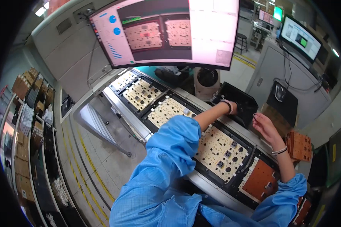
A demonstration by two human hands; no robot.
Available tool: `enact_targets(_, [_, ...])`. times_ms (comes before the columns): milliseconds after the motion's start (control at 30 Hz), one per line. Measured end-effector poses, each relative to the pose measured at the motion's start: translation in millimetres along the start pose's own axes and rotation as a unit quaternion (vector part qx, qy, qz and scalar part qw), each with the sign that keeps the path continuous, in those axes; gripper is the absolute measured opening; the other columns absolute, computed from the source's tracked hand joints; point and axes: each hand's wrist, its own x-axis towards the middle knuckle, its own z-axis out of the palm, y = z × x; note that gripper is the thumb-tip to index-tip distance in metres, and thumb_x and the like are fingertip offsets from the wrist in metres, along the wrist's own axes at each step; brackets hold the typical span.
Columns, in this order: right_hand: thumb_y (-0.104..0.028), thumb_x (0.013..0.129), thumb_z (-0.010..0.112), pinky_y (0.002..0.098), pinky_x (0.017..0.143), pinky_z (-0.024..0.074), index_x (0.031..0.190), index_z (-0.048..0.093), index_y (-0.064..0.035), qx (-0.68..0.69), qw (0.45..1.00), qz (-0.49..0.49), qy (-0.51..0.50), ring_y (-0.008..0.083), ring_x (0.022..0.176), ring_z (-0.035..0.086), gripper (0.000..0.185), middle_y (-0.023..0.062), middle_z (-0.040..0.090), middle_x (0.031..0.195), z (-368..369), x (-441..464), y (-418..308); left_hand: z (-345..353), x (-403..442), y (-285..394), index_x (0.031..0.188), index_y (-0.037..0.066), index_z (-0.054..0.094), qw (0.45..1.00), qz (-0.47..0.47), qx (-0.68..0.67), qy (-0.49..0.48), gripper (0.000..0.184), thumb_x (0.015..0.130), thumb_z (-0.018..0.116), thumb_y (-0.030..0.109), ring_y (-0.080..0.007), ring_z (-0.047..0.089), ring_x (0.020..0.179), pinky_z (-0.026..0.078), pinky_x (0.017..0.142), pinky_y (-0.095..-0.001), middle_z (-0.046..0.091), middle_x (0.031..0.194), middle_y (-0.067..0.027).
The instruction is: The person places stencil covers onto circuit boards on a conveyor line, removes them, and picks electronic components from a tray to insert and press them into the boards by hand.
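Note:
My left hand (233, 108), with a dark band at its wrist, reaches into a black bin (250, 99) beside the conveyor line. Its fingers are down in the bin and mostly hidden. Just right of the bin, my right hand (266, 128) is raised, thumb and fingertips pinched on a small black part (255, 115) too small to name. Below my arms lies a cream circuit board (216, 145) with dark components, set in a black carrier frame. Nearer me, a reddish-brown plate (260, 181) covers another board.
More framed boards (141, 94) run along the conveyor to the upper left. A large monitor (159, 34) hangs above it. Reddish-brown plates (300, 145) are stacked at the right, near a mouse (280, 92) on a black pad. Shelves (30, 125) with boxes stand at far left.

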Motion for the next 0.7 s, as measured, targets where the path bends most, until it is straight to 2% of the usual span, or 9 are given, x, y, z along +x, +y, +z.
enact_targets(133, [-0.015,0.104,0.057,0.0232,0.076,0.0556,0.11,0.064,-0.0012,0.168,0.981,0.066,-0.067,0.0102,0.084,0.063,0.016,0.0037,0.066,0.095,-2,-51,4,39,96,-55,0.105,0.013,0.078,0.937,0.079,0.325,-0.097,0.025,0.09,0.057,0.015,-0.0313,0.071,0.103,0.058,0.085,-0.0406,0.074,0.112,-0.0115])
enact_targets(167, [-0.014,0.104,0.057,0.0225,0.076,0.0546,0.111,0.063,-0.0014,0.161,0.982,0.064,-0.07,0.0094,0.085,0.062,0.016,0.0029,0.065,0.095,-2,-59,10,29,61,-50,0.099,0.011,0.079,0.969,0.059,0.239,0.015,0.023,0.088,0.059,0.016,-0.0331,0.071,0.102,0.058,0.086,-0.0411,0.074,0.109,-0.016])
enact_targets(200, [-0.015,0.103,0.059,0.0217,0.078,0.0541,0.111,0.062,-0.0026,0.132,0.985,0.063,-0.097,0.0081,0.085,0.061,0.015,0.0017,0.063,0.095,-4,-64,14,33,76,-61,0.096,0.011,0.08,0.98,0.053,0.189,-0.023,0.021,0.085,0.067,0.022,-0.0347,0.072,0.101,0.057,0.087,-0.0414,0.074,0.103,-0.02])
enact_targets(333, [-0.017,0.101,0.063,0.0189,0.078,0.0533,0.108,0.061,-0.0048,-0.036,0.992,0.099,-0.067,0.006,0.085,0.061,0.014,0.0,0.062,0.093,-2,-75,27,-5,3,-29,0.084,0.006,0.08,0.995,-0.031,-0.001,0.098,0.019,0.072,0.08,0.02,-0.0325,0.074,0.098,0.059,0.081,-0.042,0.075,0.101,-0.0188])
enact_targets(400, [-0.018,0.099,0.066,0.0185,0.075,0.0541,0.106,0.06,-0.0052,-0.086,0.988,0.092,-0.088,0.0057,0.08,0.062,0.016,-0.0006,0.063,0.09,-6,-71,35,-3,2,-35,0.09,0.013,0.081,0.993,-0.013,0.026,0.111,0.018,0.073,0.076,0.015,-0.0279,0.075,0.089,0.058,0.082,-0.0398,0.077,0.091,-0.0117])
enact_targets(533, [-0.018,0.097,0.068,0.0197,0.071,0.0537,0.101,0.06,-0.0044,-0.167,0.976,0.036,-0.136,0.0054,0.075,0.063,0.016,-0.0008,0.065,0.085,-2,-64,49,1,-12,-40,0.091,0.012,0.078,0.972,0.059,-0.022,0.225,0.015,0.079,0.071,0.007,-0.0243,0.074,0.085,0.057,0.077,-0.0369,0.076,0.084,-0.0067])
enact_targets(600, [-0.02,0.098,0.068,0.0196,0.069,0.0526,0.099,0.062,-0.0048,-0.262,0.948,-0.033,-0.178,0.0046,0.077,0.064,0.016,-0.0003,0.066,0.088,-3,-60,55,-2,-27,-37,0.098,0.007,0.076,0.941,0.152,-0.079,0.291,0.018,0.081,0.072,0.001,-0.0284,0.073,0.087,0.058,0.079,-0.0359,0.074,0.093,-0.0113])
enact_targets(633, [-0.019,0.096,0.068,0.0251,0.072,0.0515,0.098,0.062,-0.0067,-0.351,0.918,-0.045,-0.176,0.0106,0.081,0.065,0.014,0.0005,0.065,0.09,-2,-63,52,-6,-40,-29,0.098,0.006,0.076,0.932,0.173,-0.108,0.3,0.017,0.082,0.073,0.001,-0.0269,0.073,0.087,0.058,0.078,-0.0346,0.074,0.096,-0.0112])
enact_targets(700, [-0.02,0.093,0.07,0.0276,0.074,0.0489,0.096,0.065,-0.0093,-0.55,0.78,-0.242,-0.172,0.0153,0.083,0.063,0.012,0.0007,0.063,0.09,1,-66,55,-11,-68,-9,0.099,0.005,0.075,0.914,0.198,-0.177,0.307,0.015,0.084,0.074,0.002,-0.0234,0.073,0.088,0.058,0.077,-0.0324,0.073,0.098,-0.0102])
